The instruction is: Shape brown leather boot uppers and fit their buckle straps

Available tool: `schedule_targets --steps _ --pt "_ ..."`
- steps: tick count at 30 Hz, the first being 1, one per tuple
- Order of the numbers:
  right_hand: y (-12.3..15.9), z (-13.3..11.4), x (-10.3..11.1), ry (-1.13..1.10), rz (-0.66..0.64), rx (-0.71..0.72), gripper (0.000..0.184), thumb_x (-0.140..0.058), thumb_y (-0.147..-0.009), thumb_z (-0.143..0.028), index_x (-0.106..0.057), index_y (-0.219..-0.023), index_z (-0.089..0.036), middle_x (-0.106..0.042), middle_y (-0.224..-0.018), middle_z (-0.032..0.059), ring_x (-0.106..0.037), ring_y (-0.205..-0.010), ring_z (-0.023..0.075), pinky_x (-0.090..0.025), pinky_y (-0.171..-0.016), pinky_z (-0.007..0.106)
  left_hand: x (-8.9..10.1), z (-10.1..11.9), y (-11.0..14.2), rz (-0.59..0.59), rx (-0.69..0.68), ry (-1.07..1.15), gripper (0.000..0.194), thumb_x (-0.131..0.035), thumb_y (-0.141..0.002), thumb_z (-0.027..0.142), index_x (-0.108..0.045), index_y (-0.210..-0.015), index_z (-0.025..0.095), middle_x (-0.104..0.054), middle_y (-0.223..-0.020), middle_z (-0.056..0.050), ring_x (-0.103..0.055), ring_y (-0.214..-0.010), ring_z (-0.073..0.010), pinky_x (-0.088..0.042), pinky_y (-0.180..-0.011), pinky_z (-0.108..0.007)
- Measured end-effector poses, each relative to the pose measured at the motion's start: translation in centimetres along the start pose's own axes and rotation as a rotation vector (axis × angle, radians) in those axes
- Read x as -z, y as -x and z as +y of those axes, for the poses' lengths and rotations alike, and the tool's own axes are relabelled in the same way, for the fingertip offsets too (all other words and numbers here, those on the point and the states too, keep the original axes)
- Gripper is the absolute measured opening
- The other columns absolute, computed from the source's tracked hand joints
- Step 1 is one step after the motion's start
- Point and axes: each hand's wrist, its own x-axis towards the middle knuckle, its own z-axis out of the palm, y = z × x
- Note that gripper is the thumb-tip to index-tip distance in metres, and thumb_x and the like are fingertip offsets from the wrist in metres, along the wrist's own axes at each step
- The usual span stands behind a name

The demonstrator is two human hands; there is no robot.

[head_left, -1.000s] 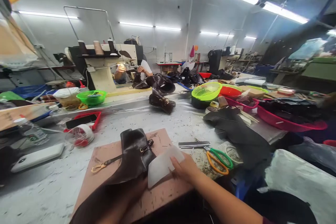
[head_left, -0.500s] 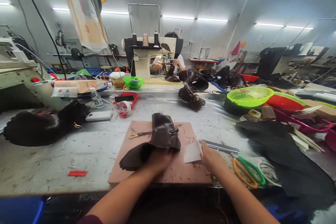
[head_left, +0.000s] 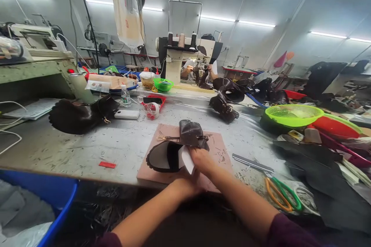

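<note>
A dark brown leather boot upper (head_left: 191,133) lies on a pinkish-brown board (head_left: 214,141), its buckled strap pointing left and its opening showing a grey lining. My right hand (head_left: 201,159) pinches a small white sheet (head_left: 186,159) against the opening of the upper. Close below it, at the board's front edge, is my left hand (head_left: 188,186). Its fingers are blurred and partly covered by the right hand, so whether they grip the upper cannot be made out.
Scissors with orange and green handles (head_left: 282,193) and a grey metal ruler (head_left: 252,163) lie right of the board. Black leather pieces (head_left: 310,166) cover the right side. Another brown boot upper (head_left: 78,117) rests left. Across the table a person's hands (head_left: 188,70) work at a sewing machine (head_left: 176,61).
My right hand has brought the white sheet leftward from beside the board to the upper's opening. The left hand has come out toward the front edge. The opening now shows its grey lining.
</note>
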Motion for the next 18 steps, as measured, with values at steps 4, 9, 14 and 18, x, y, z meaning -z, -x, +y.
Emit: schedule_targets --steps 4,9,14,18 --pt "-0.1 3.3 1.9 0.089 0.077 -0.069 0.051 -0.039 -0.076 -0.007 -0.039 -0.127 -0.009 -0.053 -0.118 0.0206 -0.050 -0.108 0.0299 -0.040 -0.090 0.044 0.2 0.0 0.1 0.000 0.002 -0.008 0.076 -0.055 -0.071 0.047 -0.032 -0.132 0.007 -0.031 -0.138 -0.020 -0.025 -0.127 -0.0370 -0.021 -0.105 -0.048" --pt "1.0 5.4 2.6 0.092 0.098 -0.061 0.054 -0.041 -0.075 -0.010 -0.038 -0.129 -0.013 -0.050 -0.125 0.0141 -0.045 -0.116 0.0243 -0.040 -0.093 0.036 -0.8 -0.8 0.2 0.068 -0.014 -0.005 0.073 -0.056 -0.070 0.053 -0.039 -0.128 0.012 -0.030 -0.138 -0.019 -0.029 -0.124 -0.0385 -0.026 -0.103 -0.048" --pt "0.9 5.3 2.7 0.050 0.086 -0.039 0.050 -0.040 -0.075 -0.010 -0.045 -0.125 -0.016 -0.054 -0.122 0.0098 -0.047 -0.115 0.0223 -0.041 -0.093 0.036 -1.1 -1.2 0.3 0.072 -0.024 0.016 0.076 -0.057 -0.070 0.054 -0.036 -0.130 0.014 -0.022 -0.143 -0.018 -0.026 -0.127 -0.0371 -0.026 -0.103 -0.047" --pt "1.2 4.8 2.9 0.049 0.089 -0.049 0.055 -0.040 -0.073 -0.008 -0.041 -0.128 -0.014 -0.051 -0.126 0.0114 -0.045 -0.117 0.0233 -0.040 -0.093 0.036 -1.3 -1.4 0.4 0.087 -0.051 -0.029 0.074 -0.056 -0.072 0.053 -0.039 -0.128 0.008 -0.030 -0.139 -0.020 -0.029 -0.126 -0.0347 -0.026 -0.104 -0.043"
